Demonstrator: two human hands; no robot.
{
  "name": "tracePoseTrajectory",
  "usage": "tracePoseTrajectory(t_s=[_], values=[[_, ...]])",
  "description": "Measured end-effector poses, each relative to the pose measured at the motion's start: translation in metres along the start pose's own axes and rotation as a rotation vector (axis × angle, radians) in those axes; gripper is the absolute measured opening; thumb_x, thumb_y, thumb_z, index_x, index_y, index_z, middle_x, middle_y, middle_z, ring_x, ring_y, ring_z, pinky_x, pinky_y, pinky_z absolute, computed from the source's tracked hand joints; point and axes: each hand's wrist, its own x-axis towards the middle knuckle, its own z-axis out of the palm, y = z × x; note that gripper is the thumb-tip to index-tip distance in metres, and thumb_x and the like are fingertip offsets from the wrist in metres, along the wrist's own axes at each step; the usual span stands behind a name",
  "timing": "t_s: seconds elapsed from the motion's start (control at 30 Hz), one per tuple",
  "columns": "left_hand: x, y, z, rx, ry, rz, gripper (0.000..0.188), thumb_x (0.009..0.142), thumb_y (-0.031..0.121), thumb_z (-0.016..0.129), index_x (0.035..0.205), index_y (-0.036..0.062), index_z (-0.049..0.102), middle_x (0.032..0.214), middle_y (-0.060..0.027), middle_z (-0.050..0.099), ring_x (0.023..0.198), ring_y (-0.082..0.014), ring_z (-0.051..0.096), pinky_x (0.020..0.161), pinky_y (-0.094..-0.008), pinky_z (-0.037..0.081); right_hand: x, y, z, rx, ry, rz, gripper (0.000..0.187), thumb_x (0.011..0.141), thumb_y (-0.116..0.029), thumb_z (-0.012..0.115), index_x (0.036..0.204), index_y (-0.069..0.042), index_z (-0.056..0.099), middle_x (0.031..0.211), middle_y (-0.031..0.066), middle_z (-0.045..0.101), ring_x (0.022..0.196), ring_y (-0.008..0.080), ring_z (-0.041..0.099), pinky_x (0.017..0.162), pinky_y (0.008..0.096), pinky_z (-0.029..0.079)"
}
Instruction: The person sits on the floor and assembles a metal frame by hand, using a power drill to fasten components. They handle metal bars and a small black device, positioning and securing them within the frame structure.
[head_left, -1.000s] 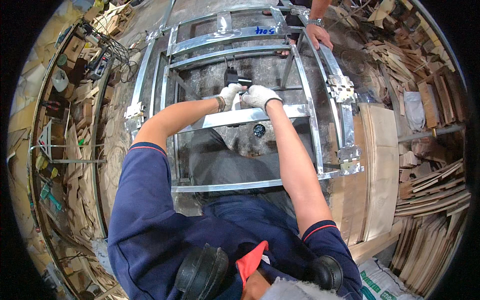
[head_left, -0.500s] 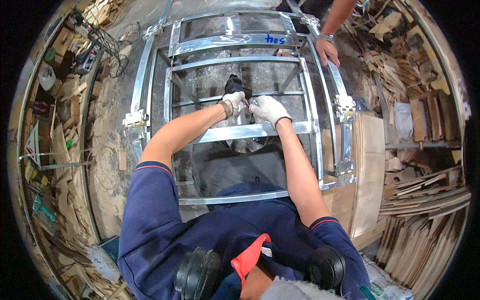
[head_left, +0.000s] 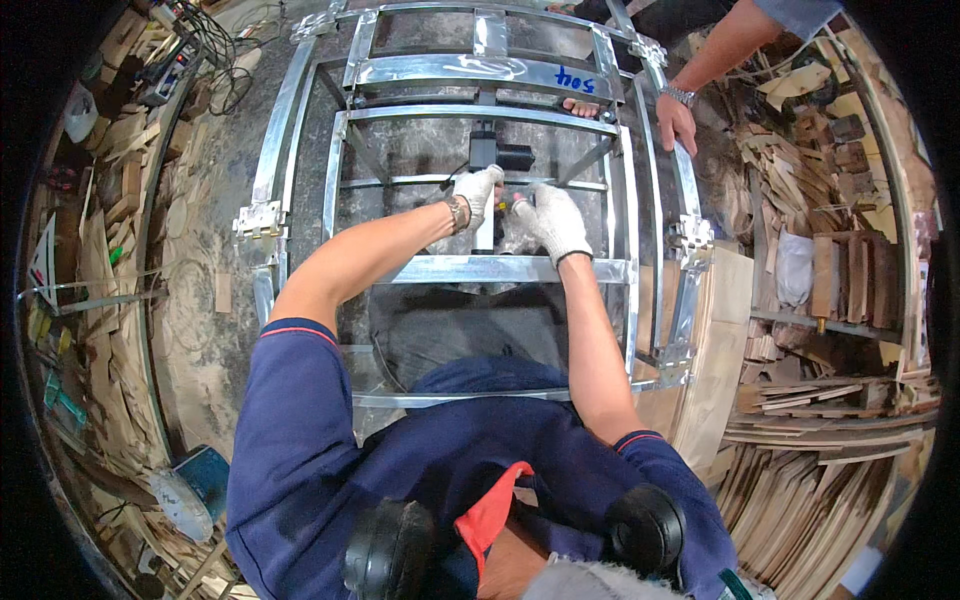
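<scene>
Inside a shiny metal frame [head_left: 500,268], a black motor unit with a silver tube, which looks like a linear actuator [head_left: 484,150], lies lengthwise. My left hand [head_left: 477,195], in a white knit glove, is closed around it just below the black housing. Beside the tube, my gloved right hand [head_left: 556,220] has its fingers bent toward the left hand. A small yellow-and-dark piece shows at its fingertips, too small to name. The silver tube reaches down to the frame's near crossbar.
Another person's hand [head_left: 676,124] rests on the frame's right rail. More fingers [head_left: 580,107] show at the far crossbar. Hinge plates [head_left: 262,222] sit on the side rails. Wood scraps [head_left: 800,180] and stacked strips [head_left: 810,500] lie right; cables [head_left: 215,60] are at the far left.
The actuator's black housing has turned, and its motor now points right. My hands stay close together around it. Fingers now show at the far crossbar.
</scene>
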Motion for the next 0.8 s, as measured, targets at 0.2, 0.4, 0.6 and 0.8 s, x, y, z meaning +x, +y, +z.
tracePoseTrajectory(t_s=[0.2,0.4,0.6,0.8], values=[[-0.003,0.000,-0.002,-0.004,-0.029,-0.050,0.020,0.084,0.024,0.060,0.069,0.0114,0.055,0.057,-0.0007,0.050,0.046,-0.0134,0.047,0.044,-0.0285,0.040,0.025,0.001,-0.005,0.228,0.211,-0.042,0.046,0.087,-0.045,0.058,0.088,0.001,0.064,0.089,0.0295,0.063,0.089,0.0455,0.061,0.075,0.0499,0.048],[0.003,0.000,-0.003,0.028,-0.033,-0.125,0.016,0.087,0.024,0.055,0.076,0.0127,0.050,0.061,0.0003,0.044,0.049,-0.0149,0.043,0.048,-0.0314,0.039,0.106,0.008,-0.010,1.208,-0.100,0.432,0.026,0.091,-0.029,0.061,0.090,-0.003,0.061,0.074,0.0117,0.065,0.062,0.0218,0.062,0.056,0.0349,0.049],[-0.005,0.005,-0.001,-0.011,-0.003,-0.102,0.020,0.083,0.022,0.060,0.067,0.0143,0.052,0.056,0.0008,0.047,0.044,-0.0149,0.045,0.043,-0.0304,0.042,0.101,0.034,0.009,1.617,-0.313,0.339,0.014,0.091,-0.016,0.063,0.093,-0.003,0.061,0.082,0.0098,0.066,0.064,0.0177,0.060,0.056,0.0315,0.049],[-0.005,0.001,-0.008,-0.025,-0.046,-0.120,0.015,0.083,0.025,0.063,0.080,0.0132,0.055,0.066,-0.0011,0.051,0.053,-0.0156,0.050,0.051,-0.0310,0.044,0.129,0.039,0.037,1.459,-0.112,0.542,0.011,0.094,-0.010,0.054,0.096,-0.001,0.060,0.079,0.0117,0.064,0.061,0.0175,0.058,0.049,0.0291,0.046]])
